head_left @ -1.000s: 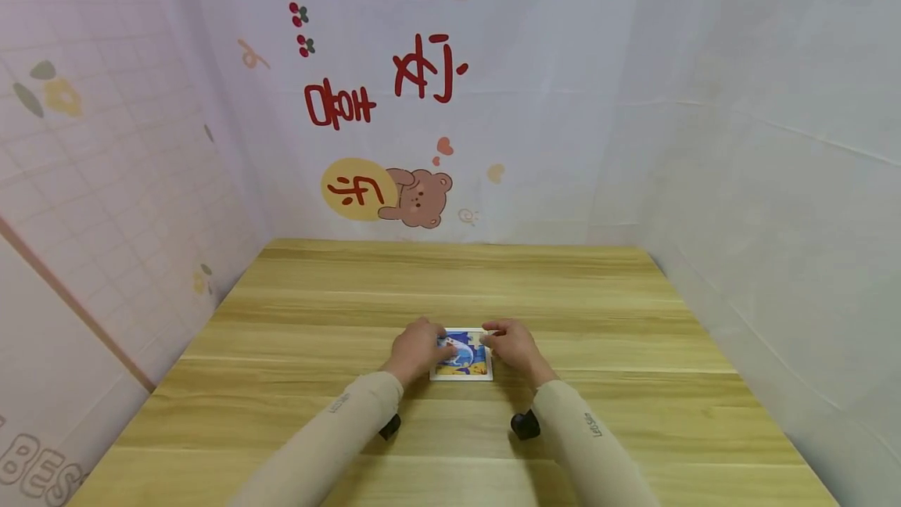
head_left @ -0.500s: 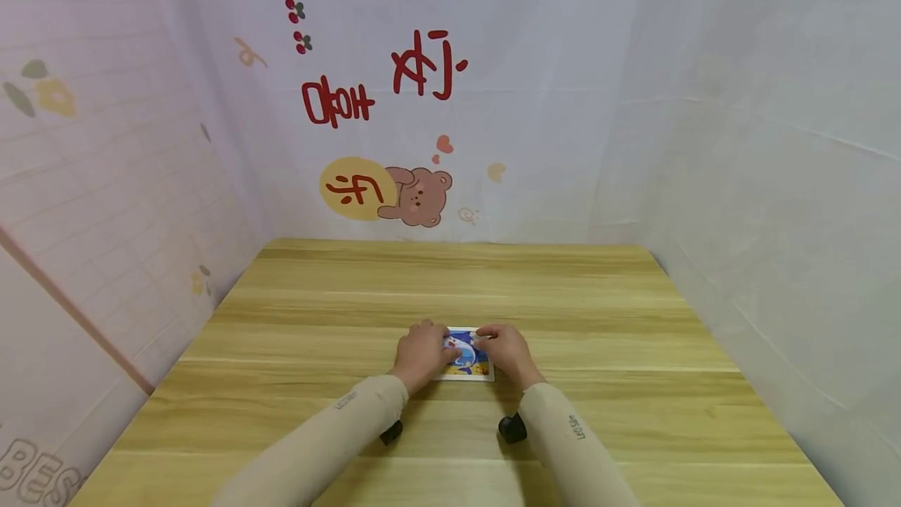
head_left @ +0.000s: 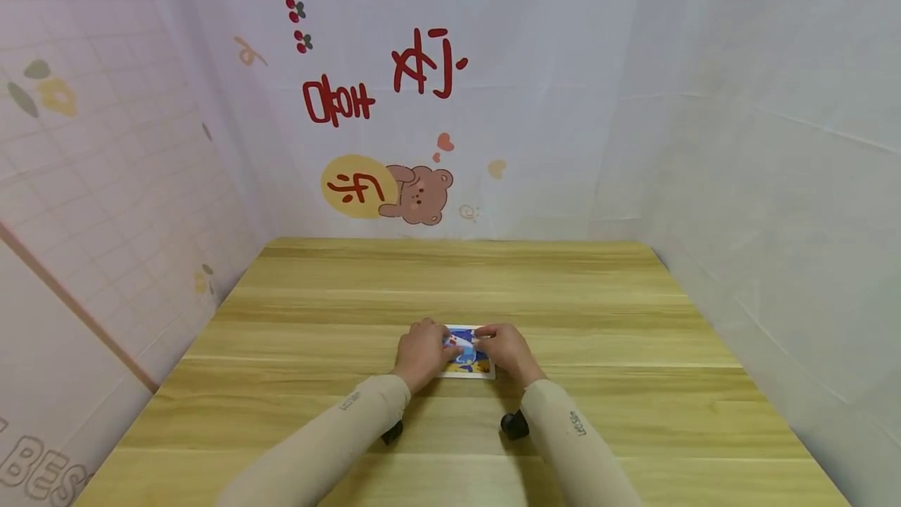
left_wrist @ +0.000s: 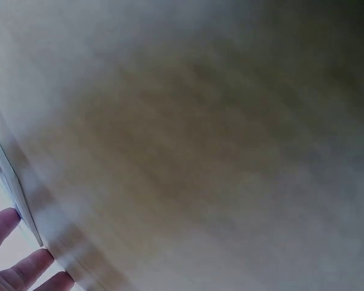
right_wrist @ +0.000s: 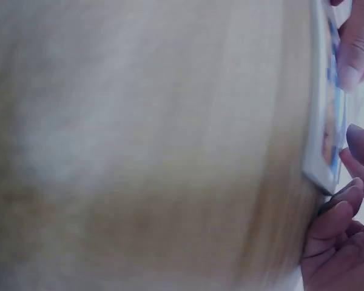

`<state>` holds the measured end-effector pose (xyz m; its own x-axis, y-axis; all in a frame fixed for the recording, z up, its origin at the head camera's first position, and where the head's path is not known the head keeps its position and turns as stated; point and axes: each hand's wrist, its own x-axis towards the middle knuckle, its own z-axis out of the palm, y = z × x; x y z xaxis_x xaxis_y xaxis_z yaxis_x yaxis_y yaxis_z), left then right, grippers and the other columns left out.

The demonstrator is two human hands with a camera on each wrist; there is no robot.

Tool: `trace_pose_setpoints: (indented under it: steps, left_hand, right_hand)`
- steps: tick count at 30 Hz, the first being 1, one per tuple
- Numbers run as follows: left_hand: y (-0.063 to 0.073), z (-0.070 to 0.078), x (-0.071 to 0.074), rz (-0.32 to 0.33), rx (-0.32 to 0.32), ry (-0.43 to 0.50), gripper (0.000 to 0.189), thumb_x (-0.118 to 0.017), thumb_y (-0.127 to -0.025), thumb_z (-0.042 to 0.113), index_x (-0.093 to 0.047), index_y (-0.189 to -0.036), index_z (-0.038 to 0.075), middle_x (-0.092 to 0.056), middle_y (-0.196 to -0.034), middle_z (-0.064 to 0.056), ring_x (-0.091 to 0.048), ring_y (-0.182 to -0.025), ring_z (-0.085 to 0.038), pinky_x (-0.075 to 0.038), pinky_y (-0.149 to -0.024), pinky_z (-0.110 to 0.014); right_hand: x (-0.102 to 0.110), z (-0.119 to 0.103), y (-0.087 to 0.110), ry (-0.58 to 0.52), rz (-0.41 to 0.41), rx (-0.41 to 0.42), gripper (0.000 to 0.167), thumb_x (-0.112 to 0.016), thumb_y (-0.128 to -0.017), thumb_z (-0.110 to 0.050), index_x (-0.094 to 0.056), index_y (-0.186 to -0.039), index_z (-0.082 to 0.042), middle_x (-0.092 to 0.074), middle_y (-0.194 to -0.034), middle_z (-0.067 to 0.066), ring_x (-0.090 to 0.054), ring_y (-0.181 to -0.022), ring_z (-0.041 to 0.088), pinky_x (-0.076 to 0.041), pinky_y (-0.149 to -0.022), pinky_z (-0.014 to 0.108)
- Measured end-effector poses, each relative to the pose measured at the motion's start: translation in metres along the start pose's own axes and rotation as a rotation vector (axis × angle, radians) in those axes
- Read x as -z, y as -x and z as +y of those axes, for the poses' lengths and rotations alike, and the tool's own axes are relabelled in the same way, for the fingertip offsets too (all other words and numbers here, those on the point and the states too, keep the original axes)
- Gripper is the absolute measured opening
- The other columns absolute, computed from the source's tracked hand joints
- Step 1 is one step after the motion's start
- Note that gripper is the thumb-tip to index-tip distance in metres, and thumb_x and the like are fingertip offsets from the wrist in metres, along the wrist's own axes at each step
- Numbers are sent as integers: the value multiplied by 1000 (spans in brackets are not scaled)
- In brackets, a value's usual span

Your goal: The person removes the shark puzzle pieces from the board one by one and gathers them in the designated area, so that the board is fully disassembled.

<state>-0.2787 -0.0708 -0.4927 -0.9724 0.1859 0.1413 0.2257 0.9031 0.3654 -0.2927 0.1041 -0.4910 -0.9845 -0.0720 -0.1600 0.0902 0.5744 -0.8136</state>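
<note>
A small jigsaw puzzle (head_left: 473, 367) with a blue, white and yellow picture in a white frame lies flat on the wooden table. My left hand (head_left: 420, 352) holds its left side, the thumb over the picture. In the left wrist view, the left fingers line the edge of the puzzle tray (left_wrist: 13, 182). My right hand (head_left: 510, 350) is over the upper right, thumb and forefinger close together at a thin pale piece (head_left: 469, 344). The right wrist view shows the left thumb on the picture, opposite the right fingertips. Much of the puzzle is hidden by the hands.
The wood-grain table (head_left: 338, 288) reaches back to a white cloth wall (head_left: 549, 139) printed with a bear, hearts and red characters. More pale cloth hangs at both sides. A black camera mount (head_left: 515, 425) sits under the right wrist, another under the left.
Both hands have moved in closer over the puzzle; the right hand has shifted left and the left hand slightly right. The pale part of the picture between the thumbs looks different now.
</note>
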Motion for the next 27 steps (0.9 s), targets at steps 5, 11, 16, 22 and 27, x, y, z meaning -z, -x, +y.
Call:
trace_pose_setpoints:
  steps: [5, 11, 16, 22, 27]
  left_hand:
    - [1, -3, 0, 4, 1, 0, 37, -77, -85, 41, -75, -105, 10, -65, -99, -8, -59, -95, -30, -49, -76, -48]
    - [2, -3, 2, -7, 0, 13, 38, -77, -86, 40, -75, -108, 9, -64, -98, -8, -58, -95, -30, -49, -77, -48]
    - [1, -4, 1, -10, -3, 21, 38, -77, -85, 41, -74, -105, 9, -63, -95, -7, -58, -91, -28, -49, -75, -48]
    - [1, -6, -1, -25, 9, 6, 37, -77, -86, 42, -73, -104, 10, -62, -96, -7, -57, -92, -29, -49, -75, -48]
    - [0, -8, -4, -26, 10, -8, 37, -76, -86, 42, -73, -105, 11, -61, -96, -6, -57, -91, -28, -49, -76, -49]
  right_hand:
    - [0, -1, 0, -88, -15, 1, 29, -66, -90, -10, -72, -117, -2, -65, -123, 17, -57, -115, 32, -42, -101, 51]
    - [-2, -2, -1, -146, 2, 30, 30, -66, -91, -8, -70, -120, -3, -66, -112, 14, -58, -97, 24, -49, -84, 39]
    - [-4, -6, -2, -144, 33, 57, 23, -67, -92, -7, -71, -114, -2, -68, -97, 8, -60, -83, 19, -50, -71, 30]
    - [-10, -10, -3, -155, 62, 33, 13, -67, -93, -6, -71, -105, -1, -68, -90, 6, -62, -71, 20, -54, -64, 33]
    - [-14, -10, -2, -159, 89, 28, 11, -67, -93, -5, -70, -102, -1, -67, -90, 7, -62, -70, 21, -52, -62, 31]
